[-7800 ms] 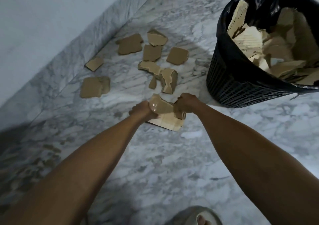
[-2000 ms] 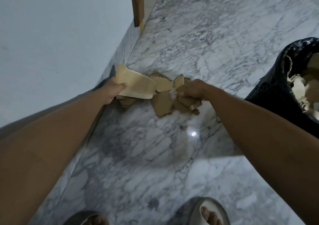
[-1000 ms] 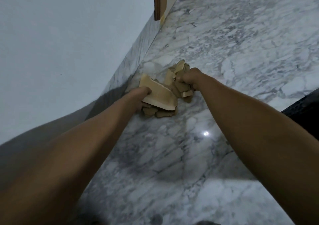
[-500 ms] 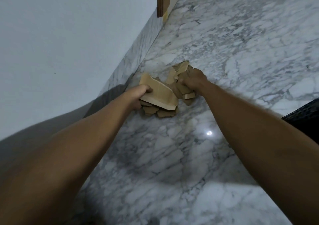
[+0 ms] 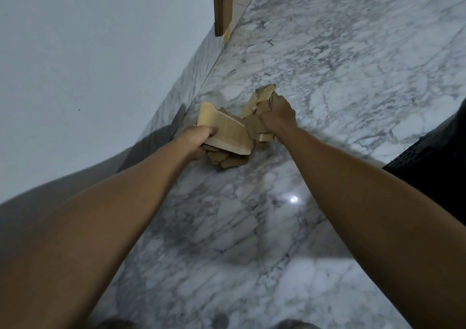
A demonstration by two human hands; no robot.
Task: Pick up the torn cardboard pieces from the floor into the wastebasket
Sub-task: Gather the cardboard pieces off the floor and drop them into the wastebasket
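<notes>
Wastebasket [image 5: 433,167] cut off; hands [image 5: 199,141] [image 5: 278,115] hide cardboard pieces [image 5: 227,132].

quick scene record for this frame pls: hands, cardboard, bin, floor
left hand: grips a big pale cardboard piece with smaller scraps under it
right hand: grips a bunch of brown scraps
bin: dark edge at right, contents out of view
floor: marble, no loose pieces visible
wall: left, plain
</notes>
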